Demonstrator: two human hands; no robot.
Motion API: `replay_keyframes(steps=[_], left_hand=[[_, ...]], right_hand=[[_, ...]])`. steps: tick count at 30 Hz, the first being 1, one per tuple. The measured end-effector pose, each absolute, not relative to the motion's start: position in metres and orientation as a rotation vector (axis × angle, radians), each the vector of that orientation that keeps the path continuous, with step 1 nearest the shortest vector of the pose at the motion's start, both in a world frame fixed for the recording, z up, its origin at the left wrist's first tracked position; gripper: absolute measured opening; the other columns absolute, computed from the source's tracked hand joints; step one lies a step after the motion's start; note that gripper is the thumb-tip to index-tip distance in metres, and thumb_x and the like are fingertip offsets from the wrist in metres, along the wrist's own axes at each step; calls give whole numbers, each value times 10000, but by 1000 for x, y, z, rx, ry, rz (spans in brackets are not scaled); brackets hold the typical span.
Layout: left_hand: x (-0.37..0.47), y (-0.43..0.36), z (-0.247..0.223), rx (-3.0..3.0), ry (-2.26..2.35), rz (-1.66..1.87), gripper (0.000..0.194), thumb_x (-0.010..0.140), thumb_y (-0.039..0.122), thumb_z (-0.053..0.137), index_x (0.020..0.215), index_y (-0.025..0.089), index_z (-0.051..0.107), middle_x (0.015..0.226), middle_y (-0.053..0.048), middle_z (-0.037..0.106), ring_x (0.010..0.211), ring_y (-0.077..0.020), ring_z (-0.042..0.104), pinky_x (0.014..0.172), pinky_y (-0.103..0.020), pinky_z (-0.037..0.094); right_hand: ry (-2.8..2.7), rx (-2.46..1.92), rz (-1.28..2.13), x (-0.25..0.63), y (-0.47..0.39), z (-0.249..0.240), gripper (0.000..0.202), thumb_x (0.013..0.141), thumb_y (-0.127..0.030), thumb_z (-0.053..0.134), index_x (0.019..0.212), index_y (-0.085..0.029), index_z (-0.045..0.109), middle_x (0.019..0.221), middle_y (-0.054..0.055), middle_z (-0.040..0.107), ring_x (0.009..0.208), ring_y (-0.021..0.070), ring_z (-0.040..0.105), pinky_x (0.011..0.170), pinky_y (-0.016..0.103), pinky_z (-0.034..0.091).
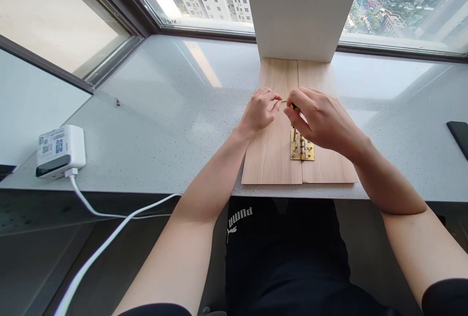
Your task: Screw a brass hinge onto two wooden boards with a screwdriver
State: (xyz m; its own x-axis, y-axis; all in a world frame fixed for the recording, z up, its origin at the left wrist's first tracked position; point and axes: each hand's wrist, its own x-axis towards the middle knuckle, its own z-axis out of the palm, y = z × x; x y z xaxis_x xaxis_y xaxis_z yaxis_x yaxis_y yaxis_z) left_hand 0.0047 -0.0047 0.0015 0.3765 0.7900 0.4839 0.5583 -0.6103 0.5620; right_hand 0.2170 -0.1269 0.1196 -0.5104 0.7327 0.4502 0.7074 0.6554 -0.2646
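Note:
My right hand (320,116) is closed around a screwdriver whose black and yellow handle (294,107) shows between the fingers. A thin metal shaft (294,133) points down below that hand, over the brass butt hinge (307,150). The hinge lies open across the seam between two light wooden boards (272,165), and my hand hides its upper part. My left hand (260,110) is pinched above the left board, close to my right fingertips. Between the two hands shows a small, thin metal piece (283,101), too small to name.
A white box-like block (300,21) stands on the boards' far end by the window. At the left is a white device (62,150) with a white cable (109,240) hanging past the counter (153,111) edge. A dark phone-like object (458,135) lies far right.

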Motion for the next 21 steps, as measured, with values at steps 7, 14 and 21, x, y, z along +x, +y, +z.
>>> replay_keyframes(steps=[7,14,21], left_hand=[[6,-4,1,2349,1204,1076,150,1056,78,708,1005,213,747,1135,-112,829,1166,-311,775,1109,-481,624],[3,-5,0,2368,1135,1069,153,1068,102,706,1011,223,781,1095,-104,820,1201,-323,784,1151,-522,626],[2,-5,0,2356,1158,996,105,1113,139,697,1075,211,762,1212,-105,819,1240,-303,767,1178,-509,616]], right_hand=[[-1916,-922,817,203,-109,92,168,1230,-322,444,1067,-300,474,1004,36,648,957,223,635,910,433,530],[-1486,-763,1124,186,-107,88,636,1132,-831,704,856,-304,480,769,-44,443,691,155,423,687,362,450],[-1407,-678,1154,180,-106,87,809,1036,-927,784,718,-303,380,636,-82,317,544,105,250,499,325,237]])
